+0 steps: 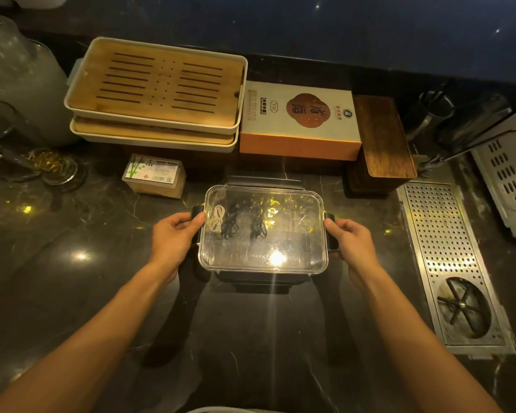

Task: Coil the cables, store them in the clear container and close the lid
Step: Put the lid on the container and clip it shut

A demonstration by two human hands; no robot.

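Note:
A clear rectangular container (292, 257) with its transparent lid on top stands on the dark marble counter in the middle of the view. Through the lid I see a coiled white cable (216, 220) at the left and coiled black cables (258, 229) beside it. The container has black latches on all sides. My left hand (174, 234) grips the left latch (197, 214), thumb on top. My right hand (350, 244) grips the right latch (331, 234) in the same way.
Behind the container lie two stacked bamboo tea trays (158, 87), an orange-and-white box (300, 123), a dark wooden box (381, 141) and a small clear toothpick box (154, 174). A perforated steel drain (447, 248) runs along the right. Glassware (15, 84) stands at the far left.

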